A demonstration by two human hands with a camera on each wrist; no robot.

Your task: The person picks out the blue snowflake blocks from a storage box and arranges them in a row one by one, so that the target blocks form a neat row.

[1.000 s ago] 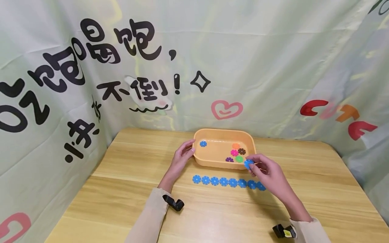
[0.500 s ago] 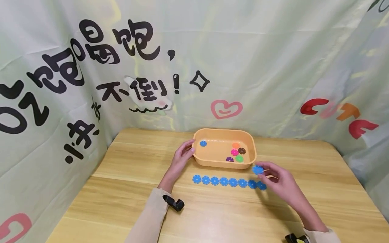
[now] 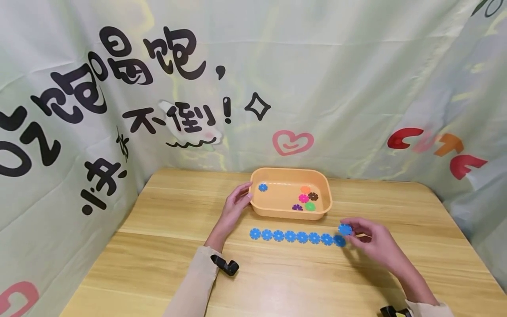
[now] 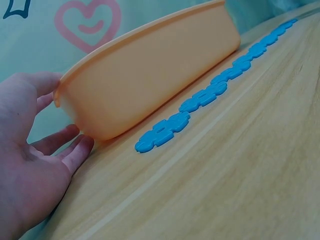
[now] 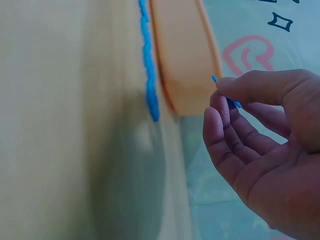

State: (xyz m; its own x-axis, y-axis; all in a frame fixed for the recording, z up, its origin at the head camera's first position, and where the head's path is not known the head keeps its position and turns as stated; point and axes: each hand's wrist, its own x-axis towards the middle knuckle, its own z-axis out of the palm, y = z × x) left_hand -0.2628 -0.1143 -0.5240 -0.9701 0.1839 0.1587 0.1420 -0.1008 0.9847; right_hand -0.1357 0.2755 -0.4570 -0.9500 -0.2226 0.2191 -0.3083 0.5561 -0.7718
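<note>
In the head view my right hand [image 3: 374, 241] pinches a blue notched plastic disc [image 3: 345, 229] between thumb and fingers. That disc is held above the table at the right end of a row of several blue discs [image 3: 290, 236]. The right wrist view shows only thin blue edges of the held disc [image 5: 214, 79] by the thumb. My left hand [image 3: 233, 207] rests its fingers against the left end of an orange plastic tray [image 3: 291, 215]. In the left wrist view its fingertips touch the tray [image 4: 150, 70] at the rim and lower corner.
Inside the tray lie a blue disc [image 3: 263, 187] at the left and orange, pink, brown [image 3: 313, 196], green [image 3: 310, 206] and purple discs at the right. A wooden table [image 3: 277, 281] bears everything, with a printed curtain [image 3: 336, 88] behind it.
My right hand has moved right and toward the near side, carrying the blue disc from the tray's front right corner to the row's right end. The left hand stays at the tray.
</note>
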